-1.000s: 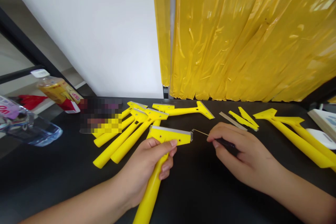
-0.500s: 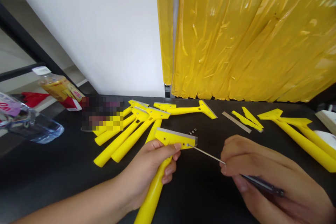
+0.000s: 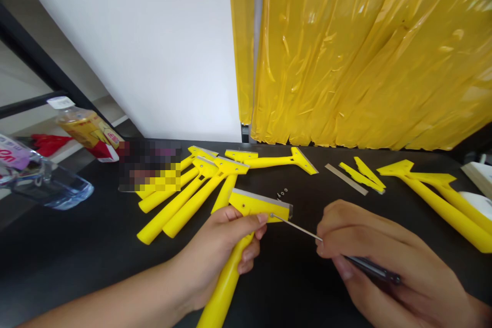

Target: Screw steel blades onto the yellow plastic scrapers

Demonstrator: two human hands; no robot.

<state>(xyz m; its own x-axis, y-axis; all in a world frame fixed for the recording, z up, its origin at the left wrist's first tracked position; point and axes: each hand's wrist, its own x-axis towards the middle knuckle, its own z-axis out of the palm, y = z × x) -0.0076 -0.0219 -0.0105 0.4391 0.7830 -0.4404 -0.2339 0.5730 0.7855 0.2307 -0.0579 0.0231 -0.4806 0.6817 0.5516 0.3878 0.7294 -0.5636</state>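
My left hand point(image 3: 234, 236) is closed around the neck of a yellow scraper point(image 3: 225, 287), its thumb on the head below the metal blade edge. My right hand point(image 3: 384, 256) grips a screwdriver point(image 3: 371, 268) with a dark handle. The thin shaft's tip touches a small screw point(image 3: 272, 214) on the right part of the scraper head. Several small screws and nuts point(image 3: 282, 193) lie on the black table point(image 3: 96, 277) just behind the head. Two thin yellow plates point(image 3: 360, 177) and a flat strip point(image 3: 346, 178) rest farther right.
Several yellow scrapers point(image 3: 177, 205) lie fanned at the left. Two yellow handles point(image 3: 446, 205) without visible blades lie at the right. Plastic bottles point(image 3: 86, 128) are at the far left. Yellow film point(image 3: 346, 51) and a white panel point(image 3: 161, 51) stand behind the table.
The screwdriver and my right hand have moved slightly left, with the tip now on the screw nearer my left thumb. The scraper head has shifted slightly right and down.
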